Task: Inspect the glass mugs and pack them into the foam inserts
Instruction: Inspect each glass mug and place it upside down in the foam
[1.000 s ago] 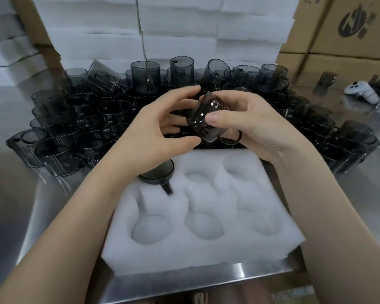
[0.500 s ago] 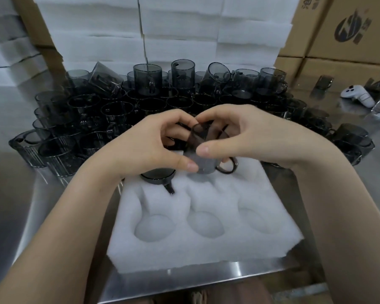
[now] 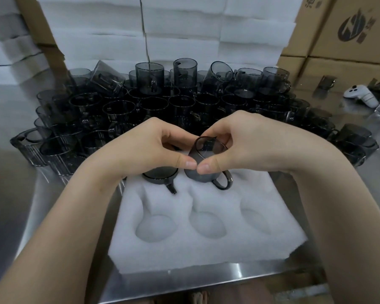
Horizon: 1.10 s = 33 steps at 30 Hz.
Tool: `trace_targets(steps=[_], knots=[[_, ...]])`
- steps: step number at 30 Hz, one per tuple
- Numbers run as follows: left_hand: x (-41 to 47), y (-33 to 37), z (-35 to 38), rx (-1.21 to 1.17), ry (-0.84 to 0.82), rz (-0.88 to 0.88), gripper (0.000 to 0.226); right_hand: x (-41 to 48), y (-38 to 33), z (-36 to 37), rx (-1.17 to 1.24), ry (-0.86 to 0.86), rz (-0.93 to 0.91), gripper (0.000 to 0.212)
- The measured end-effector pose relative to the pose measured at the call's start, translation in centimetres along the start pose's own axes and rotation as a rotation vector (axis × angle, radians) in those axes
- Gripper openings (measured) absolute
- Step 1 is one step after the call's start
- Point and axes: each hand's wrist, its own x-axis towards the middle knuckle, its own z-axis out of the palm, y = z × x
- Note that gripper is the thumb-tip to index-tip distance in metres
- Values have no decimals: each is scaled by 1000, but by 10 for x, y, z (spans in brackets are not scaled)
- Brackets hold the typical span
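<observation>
A smoky glass mug (image 3: 206, 157) is tilted over the back middle pocket of the white foam insert (image 3: 206, 249), its handle toward the right front. My left hand (image 3: 145, 150) and my right hand (image 3: 246, 141) both grip it, thumbs nearly meeting on its near wall and fingers curled over the rim. Another mug (image 3: 160, 173) sits in the back left pocket, handle pointing toward me. The three front pockets hold nothing. The back right pocket is hidden by my right hand.
Several dark glass mugs (image 3: 162, 102) crowd the steel table (image 3: 13, 216) behind the insert. Stacked white foam sheets (image 3: 184, 36) rise at the back. Cardboard boxes (image 3: 349, 40) stand at the right, with a white controller (image 3: 360, 96) on the table.
Both hands have lowered the mug from in front of the mug pile down to the insert's back middle pocket. It has turned so its mouth faces up and away.
</observation>
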Motion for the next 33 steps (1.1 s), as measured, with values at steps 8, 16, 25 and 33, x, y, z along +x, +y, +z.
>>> trace_targets(steps=[8,16,25,33], knots=[[2,-1,2,27,24,8,36,8,-4,-7,-150,-35,-3,47],[4,-5,1,104,25,-9,33,21,-9,-13,-247,-139,-2,62],[2,-5,-3,167,1,-74,37,32,4,-13,-204,-246,-82,66],[2,0,3,89,77,14,37,39,17,-9,-164,-300,-165,48]])
